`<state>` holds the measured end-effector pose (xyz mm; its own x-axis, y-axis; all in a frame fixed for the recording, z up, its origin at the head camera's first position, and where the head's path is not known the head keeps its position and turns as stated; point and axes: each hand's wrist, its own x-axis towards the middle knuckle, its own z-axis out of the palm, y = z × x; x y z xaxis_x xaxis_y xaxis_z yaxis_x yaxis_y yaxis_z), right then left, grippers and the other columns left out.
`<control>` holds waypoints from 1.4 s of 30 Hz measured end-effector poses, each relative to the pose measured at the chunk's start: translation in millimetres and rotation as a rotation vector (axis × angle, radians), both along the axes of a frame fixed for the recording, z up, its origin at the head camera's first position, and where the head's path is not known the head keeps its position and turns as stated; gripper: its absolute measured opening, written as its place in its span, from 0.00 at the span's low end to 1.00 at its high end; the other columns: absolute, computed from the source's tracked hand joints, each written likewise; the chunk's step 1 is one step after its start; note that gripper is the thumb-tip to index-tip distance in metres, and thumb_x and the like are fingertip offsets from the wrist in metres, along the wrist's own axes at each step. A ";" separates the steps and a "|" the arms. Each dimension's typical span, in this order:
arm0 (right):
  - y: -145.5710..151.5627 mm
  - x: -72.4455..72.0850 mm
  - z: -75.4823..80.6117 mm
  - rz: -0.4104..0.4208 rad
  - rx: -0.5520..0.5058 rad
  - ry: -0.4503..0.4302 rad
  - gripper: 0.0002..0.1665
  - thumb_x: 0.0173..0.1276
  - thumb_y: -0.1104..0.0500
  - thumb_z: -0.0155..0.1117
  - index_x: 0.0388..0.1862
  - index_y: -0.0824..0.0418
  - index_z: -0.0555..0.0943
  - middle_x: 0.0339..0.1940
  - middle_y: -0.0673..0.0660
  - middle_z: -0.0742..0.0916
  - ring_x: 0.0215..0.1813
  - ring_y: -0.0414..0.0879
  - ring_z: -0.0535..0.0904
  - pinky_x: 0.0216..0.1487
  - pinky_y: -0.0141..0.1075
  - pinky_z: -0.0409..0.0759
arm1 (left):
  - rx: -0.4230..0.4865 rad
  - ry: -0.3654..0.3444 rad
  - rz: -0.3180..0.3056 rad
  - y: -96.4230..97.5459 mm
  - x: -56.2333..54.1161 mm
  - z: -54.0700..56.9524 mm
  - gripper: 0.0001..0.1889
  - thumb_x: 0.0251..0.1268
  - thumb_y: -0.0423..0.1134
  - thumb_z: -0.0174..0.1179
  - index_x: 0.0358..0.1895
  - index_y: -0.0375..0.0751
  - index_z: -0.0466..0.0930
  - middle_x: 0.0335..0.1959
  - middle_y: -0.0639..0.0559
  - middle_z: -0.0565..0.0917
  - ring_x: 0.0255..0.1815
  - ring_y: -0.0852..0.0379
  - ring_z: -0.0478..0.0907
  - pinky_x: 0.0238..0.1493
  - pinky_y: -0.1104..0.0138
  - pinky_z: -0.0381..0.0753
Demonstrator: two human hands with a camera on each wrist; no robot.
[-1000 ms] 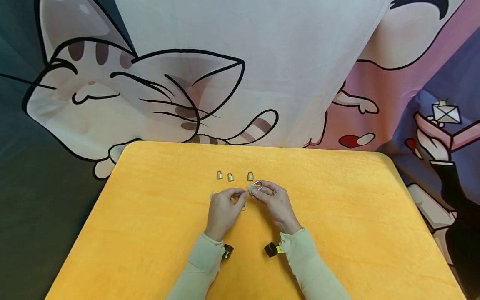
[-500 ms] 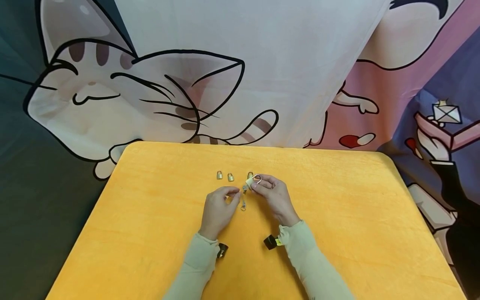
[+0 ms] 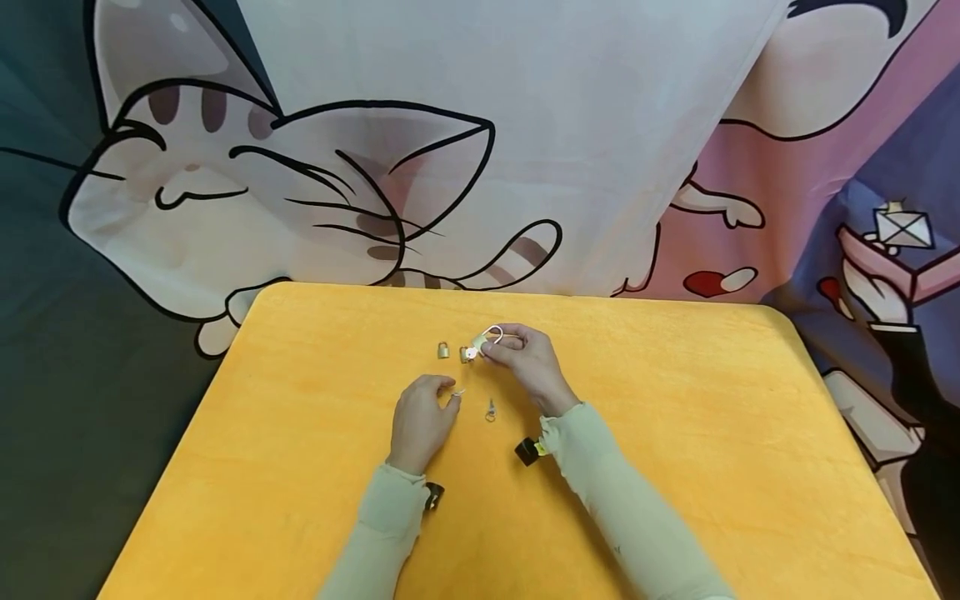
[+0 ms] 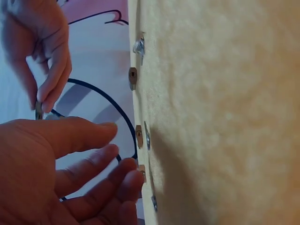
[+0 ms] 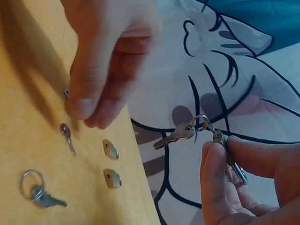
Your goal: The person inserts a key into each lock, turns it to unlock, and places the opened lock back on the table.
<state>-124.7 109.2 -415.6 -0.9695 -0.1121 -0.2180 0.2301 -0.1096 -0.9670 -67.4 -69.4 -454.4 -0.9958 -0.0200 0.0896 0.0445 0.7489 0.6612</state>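
Observation:
In the head view my right hand pinches a small brass padlock between thumb and fingers above the far part of the table. Its shackle sticks out toward the palm and looks unlatched. A key dangles from the padlock's keyhole end on a split ring. My left hand hovers lower and to the left, thumb and fingers apart, with nothing between them. Close to its fingertips lies a small key. Another key on a ring rests between the two hands.
Several padlocks stand in a row toward the back of the yellow table, among them a left one and one half covered by the dangling key. Behind the table's far edge hangs a cartoon-cat curtain.
My left hand has come away from the padlock and drawn back to the left. My right hand has carried the padlock and its hanging key leftward and farther over the table.

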 end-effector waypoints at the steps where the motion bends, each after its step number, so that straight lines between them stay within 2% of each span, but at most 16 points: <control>1: -2.9 -2.5 1.0 0.006 0.004 -0.001 0.21 0.66 0.69 0.70 0.57 0.69 0.79 0.37 0.60 0.89 0.47 0.60 0.86 0.60 0.56 0.77 | -0.009 -0.011 0.001 -0.7 -0.6 -0.4 0.11 0.62 0.37 0.70 0.46 0.38 0.88 0.46 0.45 0.86 0.46 0.48 0.82 0.50 0.53 0.80; 5: -14.6 -11.7 4.3 0.034 0.011 -0.003 0.21 0.66 0.68 0.69 0.58 0.69 0.78 0.37 0.61 0.88 0.52 0.68 0.83 0.61 0.58 0.76 | -0.044 -0.047 0.001 -3.1 -2.9 -0.8 0.12 0.62 0.38 0.70 0.47 0.37 0.88 0.46 0.45 0.86 0.46 0.48 0.82 0.49 0.54 0.79; 14: -38.4 -32.1 4.2 0.091 0.047 -0.004 0.22 0.68 0.68 0.68 0.60 0.69 0.77 0.42 0.64 0.88 0.54 0.70 0.81 0.61 0.56 0.77 | -0.070 -0.090 0.018 -10.1 -6.9 1.2 0.14 0.63 0.39 0.70 0.49 0.38 0.88 0.44 0.45 0.85 0.44 0.49 0.80 0.46 0.54 0.80; 25: -63.1 -52.9 -9.1 0.129 0.099 -0.085 0.22 0.68 0.68 0.68 0.60 0.70 0.77 0.44 0.66 0.88 0.51 0.62 0.85 0.57 0.51 0.80 | -0.068 -0.097 0.030 -21.8 -9.1 0.8 0.13 0.64 0.37 0.69 0.50 0.38 0.87 0.45 0.45 0.85 0.44 0.49 0.80 0.47 0.54 0.80; 33: -81.1 -60.2 -22.3 0.174 0.167 -0.107 0.22 0.67 0.68 0.70 0.58 0.69 0.78 0.38 0.62 0.89 0.45 0.58 0.88 0.51 0.45 0.84 | -0.073 -0.086 0.062 -32.9 -9.7 1.6 0.12 0.64 0.37 0.68 0.48 0.37 0.88 0.44 0.44 0.86 0.46 0.48 0.83 0.49 0.54 0.80; 36: -86.9 -61.4 -26.7 0.201 0.247 -0.090 0.22 0.66 0.67 0.71 0.58 0.68 0.79 0.35 0.60 0.90 0.41 0.54 0.88 0.47 0.42 0.85 | -0.077 -0.083 0.058 -34.6 -9.9 1.0 0.12 0.63 0.37 0.68 0.48 0.36 0.88 0.43 0.44 0.86 0.45 0.47 0.83 0.48 0.53 0.80; 42: -96.1 -63.5 -31.4 0.253 0.466 0.003 0.19 0.64 0.64 0.74 0.54 0.65 0.82 0.33 0.56 0.90 0.35 0.46 0.87 0.37 0.33 0.82 | -0.073 -0.073 0.063 -35.0 -8.4 1.0 0.11 0.63 0.36 0.69 0.46 0.37 0.88 0.40 0.46 0.86 0.42 0.48 0.83 0.46 0.53 0.81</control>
